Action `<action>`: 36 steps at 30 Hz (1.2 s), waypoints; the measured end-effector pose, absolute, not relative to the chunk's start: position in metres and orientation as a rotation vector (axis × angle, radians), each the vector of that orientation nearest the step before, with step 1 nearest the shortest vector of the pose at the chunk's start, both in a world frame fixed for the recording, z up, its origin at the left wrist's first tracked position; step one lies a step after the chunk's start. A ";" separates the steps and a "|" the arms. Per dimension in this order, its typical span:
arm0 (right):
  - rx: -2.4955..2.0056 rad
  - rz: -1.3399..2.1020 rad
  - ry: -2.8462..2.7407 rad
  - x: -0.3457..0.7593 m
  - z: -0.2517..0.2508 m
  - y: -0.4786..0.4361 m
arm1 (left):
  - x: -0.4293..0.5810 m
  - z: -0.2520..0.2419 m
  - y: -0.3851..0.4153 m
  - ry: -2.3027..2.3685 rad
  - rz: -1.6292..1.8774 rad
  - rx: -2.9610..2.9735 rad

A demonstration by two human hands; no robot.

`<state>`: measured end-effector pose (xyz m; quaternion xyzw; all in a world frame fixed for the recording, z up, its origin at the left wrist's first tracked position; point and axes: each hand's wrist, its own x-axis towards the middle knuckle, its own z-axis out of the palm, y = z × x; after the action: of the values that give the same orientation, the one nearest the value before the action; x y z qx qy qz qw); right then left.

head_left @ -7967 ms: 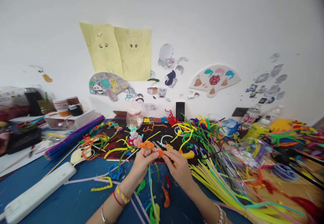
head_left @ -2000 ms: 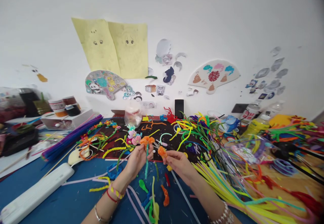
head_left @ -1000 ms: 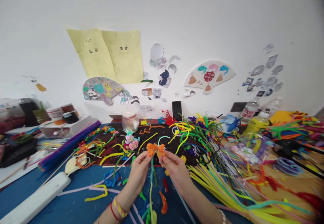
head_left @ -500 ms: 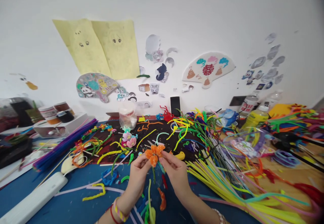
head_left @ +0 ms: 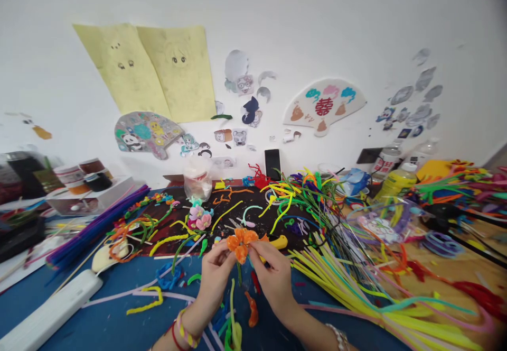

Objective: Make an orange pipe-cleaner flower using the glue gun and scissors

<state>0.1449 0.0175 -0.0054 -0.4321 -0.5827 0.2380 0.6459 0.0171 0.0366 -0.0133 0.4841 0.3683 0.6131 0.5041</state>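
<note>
Both of my hands hold an orange pipe-cleaner flower [head_left: 240, 242] above the blue tabletop [head_left: 111, 319]. My left hand [head_left: 216, 276] pinches its left side, fingers closed round the petals. On the right side, my right hand [head_left: 273, 277] pinches the flower with closed fingers. A green stem [head_left: 239, 274] hangs down from the flower between my hands. Below them lie a yellow-green pipe cleaner [head_left: 234, 319] and an orange twisted piece [head_left: 251, 311].
A white power strip [head_left: 47, 308] lies front left. Long pipe cleaners [head_left: 356, 293] fan out on the right. A dark mat [head_left: 222, 219] behind holds scraps and a pink flower [head_left: 199, 219]. A purple bundle [head_left: 95, 224], jars [head_left: 83, 174], a phone [head_left: 272, 164] and bottles [head_left: 392, 182] stand further back.
My hands came together: the separate orange piece in my right hand has joined the flower in my left. The flower and hands have sunk slightly toward the table.
</note>
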 end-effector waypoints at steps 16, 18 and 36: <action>-0.897 0.677 -1.293 0.147 -0.002 0.014 | 0.010 -0.001 0.029 1.042 1.677 1.688; -0.861 0.760 -1.270 0.148 -0.001 0.015 | 0.007 -0.002 0.031 1.046 1.701 1.816; -0.719 1.320 -0.860 0.141 -0.001 0.020 | 0.009 0.006 0.030 1.209 1.681 2.173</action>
<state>0.1414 0.0203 -0.0011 -0.3161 -0.3783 0.5807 0.6479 0.0093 0.0297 0.0058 0.7221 0.4017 0.5588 0.0698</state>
